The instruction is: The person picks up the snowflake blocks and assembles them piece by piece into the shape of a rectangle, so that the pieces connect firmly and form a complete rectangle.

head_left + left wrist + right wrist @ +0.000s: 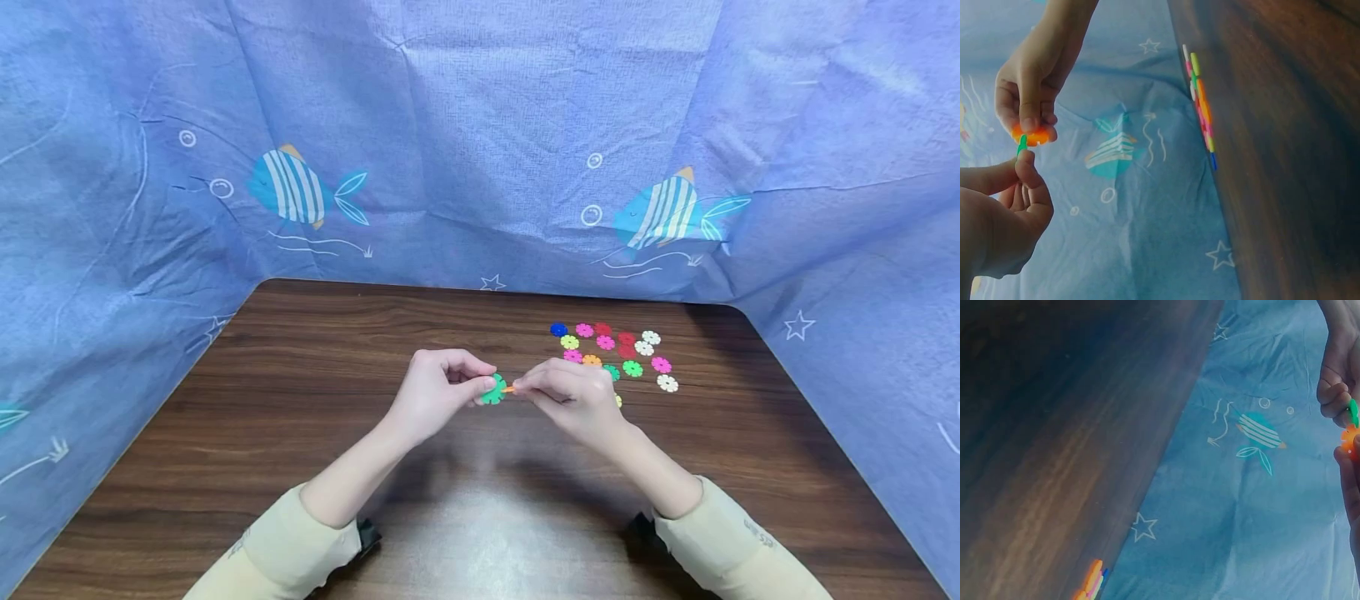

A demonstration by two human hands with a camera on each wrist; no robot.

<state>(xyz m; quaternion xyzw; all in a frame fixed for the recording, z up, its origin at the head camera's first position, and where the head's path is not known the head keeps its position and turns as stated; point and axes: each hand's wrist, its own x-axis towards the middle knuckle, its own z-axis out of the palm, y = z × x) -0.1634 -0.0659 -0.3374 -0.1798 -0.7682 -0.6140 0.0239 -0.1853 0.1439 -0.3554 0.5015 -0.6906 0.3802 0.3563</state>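
Between thumb and fingers, my left hand [438,390] pinches a green notched plastic disc [492,390], its flat face toward the head view. My right hand [576,396] pinches an orange notched disc [1035,135], which appears edge-on in the head view. The two discs meet at their rims above the table, set crosswise to each other. Whether their notches are locked together I cannot tell. In the right wrist view the orange disc [1350,440] and the green disc [1353,412] show at the right edge.
Several loose notched discs lie on the dark wooden table [315,358], behind and right of the right hand, among them a blue disc [558,330], a white disc [667,383] and a pink disc [661,365]. A blue fish-print cloth [487,167] hangs around the table's back and sides.
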